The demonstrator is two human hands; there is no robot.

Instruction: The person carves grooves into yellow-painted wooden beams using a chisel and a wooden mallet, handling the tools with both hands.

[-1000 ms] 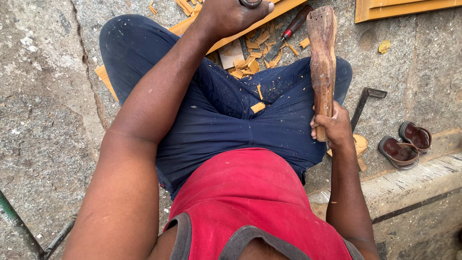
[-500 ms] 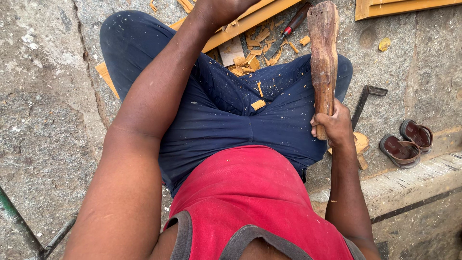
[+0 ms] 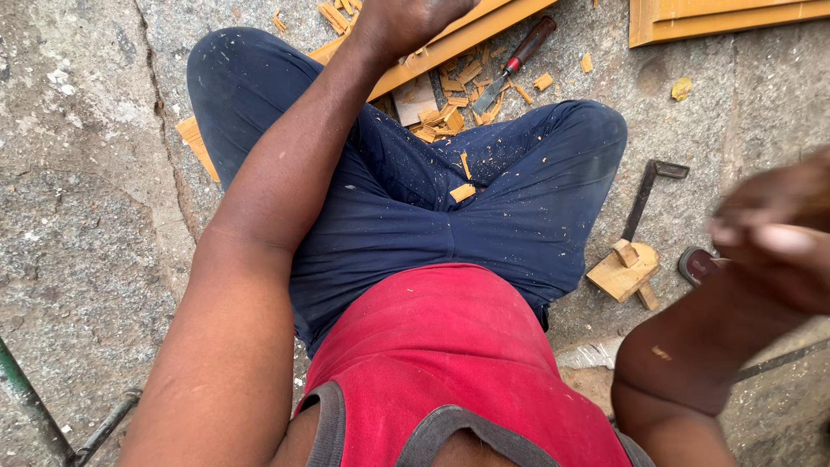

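Wooden frame piece (image 3: 450, 39), a long yellow strip, lies on the stone floor (image 3: 86, 173) near the top edge of view, crossing above the seated person's knees. Left hand (image 3: 415, 22) rests on it in a loose fist, partly cut off, so its grip cannot be told. A chisel (image 3: 517, 62) lies just beside, among wood chips (image 3: 441, 117), suggesting cutting is well under way. Right hand (image 3: 774, 233), raised at the right edge, is blurred; whether it holds anything is unclear.
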